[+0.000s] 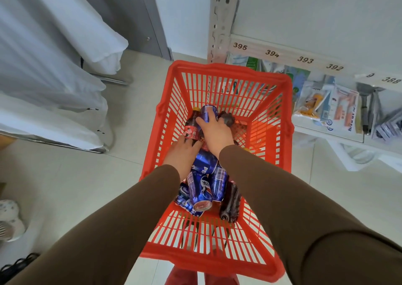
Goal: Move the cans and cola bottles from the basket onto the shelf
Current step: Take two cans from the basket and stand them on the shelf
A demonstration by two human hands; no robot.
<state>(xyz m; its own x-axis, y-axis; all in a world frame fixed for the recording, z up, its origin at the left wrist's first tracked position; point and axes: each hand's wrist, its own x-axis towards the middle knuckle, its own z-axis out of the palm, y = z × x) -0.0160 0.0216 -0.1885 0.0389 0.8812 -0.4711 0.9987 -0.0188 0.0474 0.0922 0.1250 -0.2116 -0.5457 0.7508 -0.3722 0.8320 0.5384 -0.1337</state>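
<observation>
In the red basket [280,119], the left hand [183,154] gripped a small cola bottle [192,130] with a red label. At its 1 o'clock, the right hand [215,132] held a blue can [208,112]. More blue Pepsi cans [204,186] lay below. Shelf tags [272,53] read 395, 394, 393, 392.

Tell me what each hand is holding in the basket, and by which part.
The right hand grips a blue can around its side wall. The left hand rests at the base of the red-labelled cola bottle; whether it actually grips it cannot be told.

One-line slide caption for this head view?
Both hands reach into the red plastic basket: right hand on a blue can, left hand at a cola bottle.
</observation>
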